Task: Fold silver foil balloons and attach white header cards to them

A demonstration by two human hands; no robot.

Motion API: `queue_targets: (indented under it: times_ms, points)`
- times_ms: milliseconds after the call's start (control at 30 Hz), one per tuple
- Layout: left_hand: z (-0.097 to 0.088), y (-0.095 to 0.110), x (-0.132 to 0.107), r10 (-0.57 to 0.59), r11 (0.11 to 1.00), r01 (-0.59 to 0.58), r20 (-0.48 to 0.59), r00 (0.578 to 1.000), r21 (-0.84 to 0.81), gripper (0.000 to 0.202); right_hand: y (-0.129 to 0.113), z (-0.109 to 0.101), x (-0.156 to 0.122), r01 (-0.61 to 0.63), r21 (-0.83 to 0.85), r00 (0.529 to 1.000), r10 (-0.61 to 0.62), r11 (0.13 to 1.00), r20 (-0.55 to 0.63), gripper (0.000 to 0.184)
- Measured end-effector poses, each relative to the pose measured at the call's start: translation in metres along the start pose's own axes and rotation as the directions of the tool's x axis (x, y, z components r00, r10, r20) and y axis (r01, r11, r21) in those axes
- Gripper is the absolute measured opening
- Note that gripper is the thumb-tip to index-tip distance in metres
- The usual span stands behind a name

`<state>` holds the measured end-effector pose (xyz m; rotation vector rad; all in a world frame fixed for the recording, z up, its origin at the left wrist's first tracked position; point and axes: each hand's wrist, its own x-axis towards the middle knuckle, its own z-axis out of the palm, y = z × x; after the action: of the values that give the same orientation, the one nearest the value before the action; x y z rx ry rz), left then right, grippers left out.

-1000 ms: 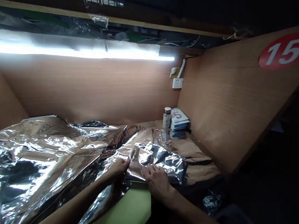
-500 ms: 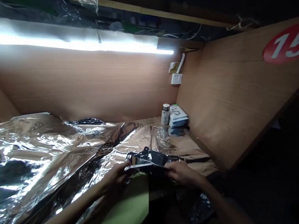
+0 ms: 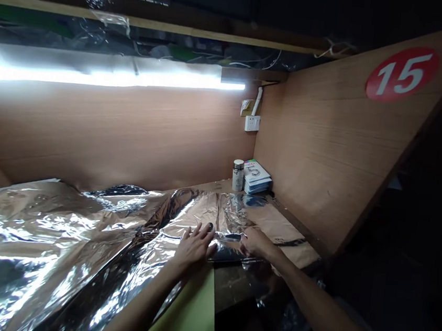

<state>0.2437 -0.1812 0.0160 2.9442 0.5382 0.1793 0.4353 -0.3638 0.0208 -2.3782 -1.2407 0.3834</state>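
My left hand [image 3: 195, 245] lies flat with its fingers spread on the shiny foil sheet [image 3: 112, 228] covering the table. A small dark round piece [image 3: 210, 227] shows at its fingertips. My right hand [image 3: 259, 244] is a little to the right, its fingers curled in and pressed together low over the foil; what they grip, if anything, is hidden. Between the hands, along the table's front edge, runs a dark glossy strip [image 3: 229, 253] whose kind I cannot make out. Below my left wrist hangs a yellow-green sheet [image 3: 190, 309].
In the back right corner a white bottle with a metallic lid [image 3: 238, 175] stands beside a stack of booklets [image 3: 257, 179]. A socket [image 3: 252, 123] is on the back wall, under a bright tube light [image 3: 135, 80]. A wooden side panel [image 3: 319, 133] marked 15 bounds the right.
The dark piece held up between both hands is now low against the foil, mostly out of sight. My left hand has opened and moved onto the sheet. The view has shifted slightly.
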Motion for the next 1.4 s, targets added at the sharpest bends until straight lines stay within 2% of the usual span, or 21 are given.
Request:
queue_targets:
  times_ms: [67, 167, 233, 333, 433, 533, 633, 700, 733, 767, 800, 833, 867, 900, 933, 967, 1000, 1067, 1233, 1300, 1400]
  points:
    - [0.014, 0.008, -0.003, 0.029, 0.999, -0.03, 0.042, 0.999, 0.024, 0.06, -0.011, 0.009, -0.011, -0.016, -0.066, 0.995, 0.01, 0.998, -0.098, 0.034]
    - [0.027, 0.008, -0.005, 0.034, 0.998, -0.036, 0.052, 0.998, 0.049, 0.064, -0.022, 0.029, -0.023, 0.14, -0.229, 0.972, -0.178, 0.963, -0.155, 0.055]
    - [0.029, 0.004, -0.004, 0.038, 0.998, -0.041, 0.047, 0.998, 0.055, 0.065, -0.022, 0.038, -0.028, 0.248, -0.314, 0.956, -0.285, 0.916, -0.075, 0.061]
    - [0.025, -0.002, -0.005, 0.053, 0.997, -0.056, 0.061, 0.997, 0.051, 0.068, -0.015, 0.036, -0.036, 0.295, -0.311, 0.955, -0.291, 0.904, 0.06, 0.078]
    - [0.025, -0.003, -0.027, 0.141, 0.988, -0.147, 0.107, 0.984, 0.046, 0.082, -0.005, 0.032, -0.063, 0.43, -0.288, 0.902, -0.398, 0.856, 0.165, 0.092]
    - [0.034, 0.008, -0.068, 0.33, 0.942, -0.334, 0.095, 0.939, 0.028, 0.101, 0.0, 0.034, -0.108, 0.512, -0.355, 0.859, -0.482, 0.783, 0.175, 0.083]
    - [0.031, 0.029, -0.102, 0.44, 0.896, -0.437, 0.023, 0.898, -0.08, 0.067, -0.001, 0.014, -0.143, 0.555, -0.366, 0.826, -0.548, 0.747, 0.132, 0.06]
    - [0.014, 0.044, -0.109, 0.385, 0.889, -0.38, -0.034, 0.922, -0.254, 0.043, -0.006, -0.016, -0.15, 0.547, -0.336, 0.797, -0.6, 0.767, -0.071, 0.053]
    - [0.001, 0.05, -0.109, 0.297, 0.875, -0.299, -0.066, 0.953, -0.382, 0.036, -0.009, -0.033, -0.149, 0.498, -0.312, 0.765, -0.579, 0.809, -0.281, 0.053]
    - [-0.014, 0.056, -0.107, 0.168, 0.823, -0.186, -0.084, 0.982, -0.537, 0.036, -0.013, -0.049, -0.145, 0.428, -0.247, 0.7, -0.492, 0.869, -0.517, 0.055]
    - [-0.029, 0.062, -0.104, 0.016, 0.707, -0.065, -0.075, 0.997, -0.704, 0.04, -0.018, -0.061, -0.14, 0.374, -0.121, 0.622, -0.345, 0.92, -0.703, 0.061]
    - [-0.043, 0.068, -0.102, -0.128, 0.525, 0.042, -0.03, 0.991, -0.85, 0.044, -0.024, -0.068, -0.133, 0.364, 0.052, 0.59, -0.187, 0.93, -0.785, 0.068]
    - [-0.055, 0.075, -0.1, -0.233, 0.305, 0.117, 0.045, 0.971, -0.945, 0.045, -0.031, -0.069, -0.125, 0.388, 0.248, 0.641, -0.066, 0.888, -0.765, 0.072]
    - [-0.064, 0.081, -0.1, -0.292, 0.091, 0.164, 0.131, 0.947, -0.982, 0.044, -0.039, -0.064, -0.117, 0.405, 0.447, 0.757, -0.018, 0.797, -0.653, 0.072]
    - [-0.07, 0.087, -0.101, -0.311, -0.077, 0.189, 0.204, 0.928, -0.979, 0.043, -0.047, -0.056, -0.108, 0.391, 0.627, 0.874, -0.057, 0.674, -0.483, 0.068]
    - [-0.072, 0.092, -0.103, -0.308, -0.183, 0.199, 0.248, 0.919, -0.963, 0.042, -0.055, -0.044, -0.1, 0.342, 0.767, 0.938, -0.146, 0.542, -0.315, 0.06]
    - [-0.073, 0.096, -0.105, -0.302, -0.23, 0.19, 0.256, 0.918, -0.954, 0.042, -0.061, -0.032, -0.093, 0.272, 0.863, 0.955, -0.232, 0.425, -0.187, 0.053]
    - [-0.069, 0.095, -0.112, -0.279, -0.213, 0.141, 0.198, 0.94, -0.967, 0.04, -0.071, -0.01, -0.085, 0.151, 0.954, 0.945, -0.322, 0.259, -0.062, 0.044]
    - [-0.058, 0.068, -0.128, -0.271, -0.035, 0.107, 0.113, 0.956, -0.994, 0.037, -0.077, 0.013, -0.09, -0.039, 0.995, 0.905, -0.418, 0.095, 0.076, 0.04]
    - [-0.056, 0.059, -0.134, -0.312, 0.059, 0.091, 0.068, 0.948, -0.994, 0.036, -0.078, 0.016, -0.092, -0.102, 0.993, 0.911, -0.395, 0.058, 0.117, 0.035]
    - [-0.056, 0.052, -0.144, -0.329, 0.148, 0.036, -0.015, 0.944, -0.988, 0.029, -0.082, 0.022, -0.09, -0.111, 0.987, 0.938, -0.316, 0.114, 0.142, 0.018]
